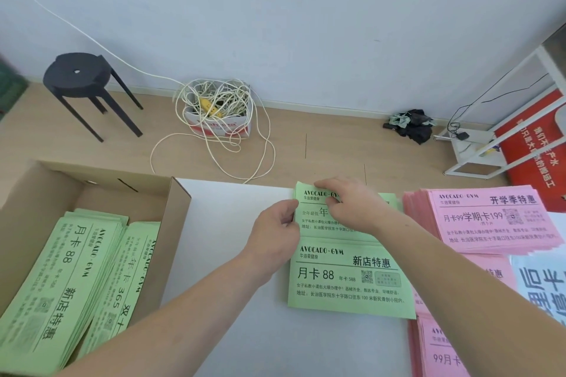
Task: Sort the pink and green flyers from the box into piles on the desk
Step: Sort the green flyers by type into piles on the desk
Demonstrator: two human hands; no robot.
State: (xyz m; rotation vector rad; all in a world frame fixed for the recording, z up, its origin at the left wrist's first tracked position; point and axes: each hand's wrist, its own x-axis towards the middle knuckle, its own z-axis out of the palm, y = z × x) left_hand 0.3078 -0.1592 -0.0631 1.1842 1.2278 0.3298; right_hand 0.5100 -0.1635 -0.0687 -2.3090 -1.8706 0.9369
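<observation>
An open cardboard box at the left holds two stacks of green flyers. On the white desk lie two green piles: a far one and a near one. My left hand grips the left edge of the far green pile. My right hand rests on top of that pile, fingers curled at its upper left corner. Pink piles sit to the right: one at the back, one in the middle partly hidden by my right arm, one at the front.
A white sheet with large blue print lies at the desk's right edge. Beyond the desk, on the wooden floor, stand a black stool, a small box of tangled white cable, a white rack and a red banner.
</observation>
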